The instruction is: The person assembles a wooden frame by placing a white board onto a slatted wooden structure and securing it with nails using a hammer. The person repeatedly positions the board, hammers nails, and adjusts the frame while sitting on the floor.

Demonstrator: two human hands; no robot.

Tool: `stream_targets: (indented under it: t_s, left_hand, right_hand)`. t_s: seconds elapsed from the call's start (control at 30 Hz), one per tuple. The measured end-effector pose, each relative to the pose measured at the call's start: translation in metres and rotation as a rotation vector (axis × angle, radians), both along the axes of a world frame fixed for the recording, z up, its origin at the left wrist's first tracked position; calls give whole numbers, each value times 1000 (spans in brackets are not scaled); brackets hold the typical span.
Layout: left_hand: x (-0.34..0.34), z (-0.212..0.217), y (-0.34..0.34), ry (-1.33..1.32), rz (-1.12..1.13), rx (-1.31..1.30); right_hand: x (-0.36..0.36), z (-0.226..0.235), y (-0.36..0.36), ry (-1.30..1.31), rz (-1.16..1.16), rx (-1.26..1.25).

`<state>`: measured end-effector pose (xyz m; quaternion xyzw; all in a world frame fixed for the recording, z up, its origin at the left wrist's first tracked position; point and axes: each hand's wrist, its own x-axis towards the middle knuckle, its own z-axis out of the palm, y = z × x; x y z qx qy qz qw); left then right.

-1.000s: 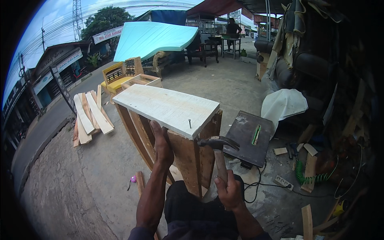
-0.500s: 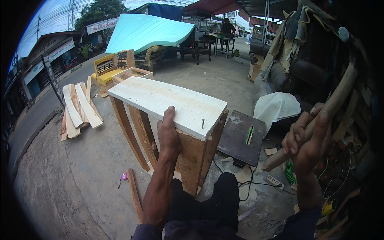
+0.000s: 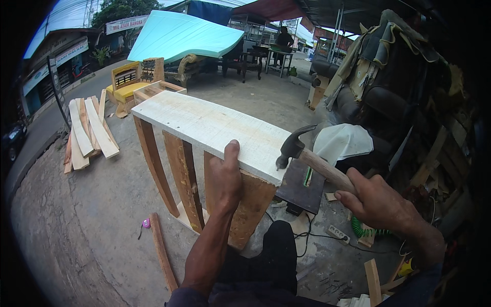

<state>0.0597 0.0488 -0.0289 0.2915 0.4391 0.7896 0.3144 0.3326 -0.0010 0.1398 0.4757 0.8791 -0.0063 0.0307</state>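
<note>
A long whitish board (image 3: 209, 125) lies across the top of an upright wooden frame with brown slats (image 3: 180, 179) beneath it, standing before my legs. My left hand (image 3: 225, 179) is closed on the board's near edge, thumb on top and fingers tucked below. My right hand (image 3: 376, 198) is wrapped around the wooden handle of a claw hammer (image 3: 322, 166). The dark hammer head is down at the board's right end, its claw pointing up and right. The nail there is hidden by the head.
Cut wood strips (image 3: 92, 128) lie in a pile at left, near a yellow chair (image 3: 125, 84). A pink tape measure (image 3: 147, 223) and a wooden stick (image 3: 162, 250) are on the ground. Right of the frame are a dark box-like table (image 3: 302, 192), a power strip (image 3: 337, 234) and a green coiled hose (image 3: 365, 230).
The hammer has swung down from raised at the right onto the board's right end, covering the nail. My left hand keeps its grip on the board; the view has shifted slightly.
</note>
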Motion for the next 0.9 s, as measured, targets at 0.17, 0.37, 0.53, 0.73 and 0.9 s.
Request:
stream_targets:
  t_s: [0.17, 0.37, 0.53, 0.73, 0.9]
  left_hand:
    - [-2, -4, -6, 2, 86, 4]
    - [13, 1, -6, -14, 97, 77]
    - [14, -2, 2, -20, 40, 38]
    - [11, 7, -2, -91, 9, 82]
    - [7, -3, 10, -70, 59, 75]
  right_hand:
    - [9, 28, -7, 1001, 25, 62]
    - [8, 2, -6, 177, 45, 97]
    - [20, -22, -1, 494, 126, 290]
    - [24, -26, 0, 831, 39, 161]
    - [21, -34, 3, 109, -8, 44]
